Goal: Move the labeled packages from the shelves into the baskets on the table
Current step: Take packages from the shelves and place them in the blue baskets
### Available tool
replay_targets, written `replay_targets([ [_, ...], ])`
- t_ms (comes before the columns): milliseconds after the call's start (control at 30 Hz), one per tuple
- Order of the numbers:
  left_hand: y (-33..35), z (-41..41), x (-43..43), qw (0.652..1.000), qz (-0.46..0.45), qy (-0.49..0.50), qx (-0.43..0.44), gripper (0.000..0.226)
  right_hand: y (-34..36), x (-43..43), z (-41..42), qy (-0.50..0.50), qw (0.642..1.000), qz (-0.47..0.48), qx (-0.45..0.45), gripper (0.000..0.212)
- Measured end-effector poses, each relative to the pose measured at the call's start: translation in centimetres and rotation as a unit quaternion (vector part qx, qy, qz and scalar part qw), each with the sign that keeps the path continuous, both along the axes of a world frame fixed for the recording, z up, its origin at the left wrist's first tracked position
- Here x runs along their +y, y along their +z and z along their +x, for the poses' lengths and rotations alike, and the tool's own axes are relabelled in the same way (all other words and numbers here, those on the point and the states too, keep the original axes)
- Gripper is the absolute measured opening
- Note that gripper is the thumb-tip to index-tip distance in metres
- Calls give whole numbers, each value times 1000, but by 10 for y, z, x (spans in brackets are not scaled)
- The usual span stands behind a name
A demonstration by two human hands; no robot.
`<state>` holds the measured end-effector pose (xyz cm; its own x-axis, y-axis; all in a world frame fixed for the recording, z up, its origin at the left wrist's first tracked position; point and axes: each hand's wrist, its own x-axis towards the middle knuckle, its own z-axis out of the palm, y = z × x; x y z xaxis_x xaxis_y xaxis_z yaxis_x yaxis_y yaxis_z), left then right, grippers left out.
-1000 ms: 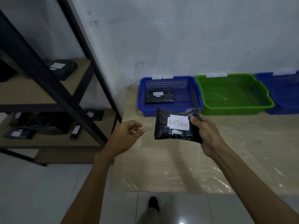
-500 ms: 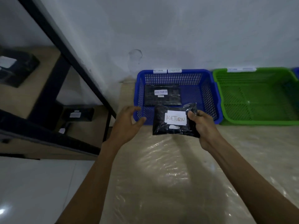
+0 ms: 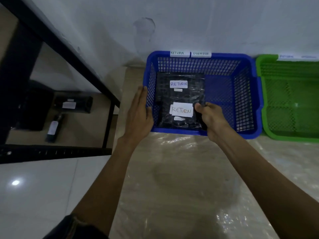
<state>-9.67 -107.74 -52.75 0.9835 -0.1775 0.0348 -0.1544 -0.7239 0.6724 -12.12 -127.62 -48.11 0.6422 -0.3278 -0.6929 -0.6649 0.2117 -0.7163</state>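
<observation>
Now R hand [image 3: 214, 121] pinches RETURN pkg [image 3: 181, 111], label up, text left-to-right, in blue basket [image 3: 245, 94]; L hand [image 3: 139, 114] straight-fingered against its wall.

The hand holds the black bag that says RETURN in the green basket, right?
Not quite. The right hand holds the black plastic package with the white RETURN label in the blue plastic mesh basket, not in the green plastic mesh basket beside it. The head view shows it.
</observation>
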Motion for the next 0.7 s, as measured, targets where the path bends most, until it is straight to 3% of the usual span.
replay_targets([
  [200, -10, -3, -3, 999, -46, -3, -15, 73, -18, 11, 22, 25, 998, -19, 55, 14],
  [300, -12, -2, -1, 998, -56, -5, -18, 75, -30, 16, 32, 42, 996, -28, 76, 22],
  [533, -14, -1, -1, 997, -73, -12, -28, 74, -53, 23, 37, 60, 992, -87, 63, 23],
  [600, -14, -1, -1, 997, -73, -14, -32, 74, -58, 20, 36, 118, 981, -138, 60, 30],
  [700, -13, -2, -1, 996, -71, -18, -41, 74, -57, 13, 31, 272, 934, -216, 83, 62],
])
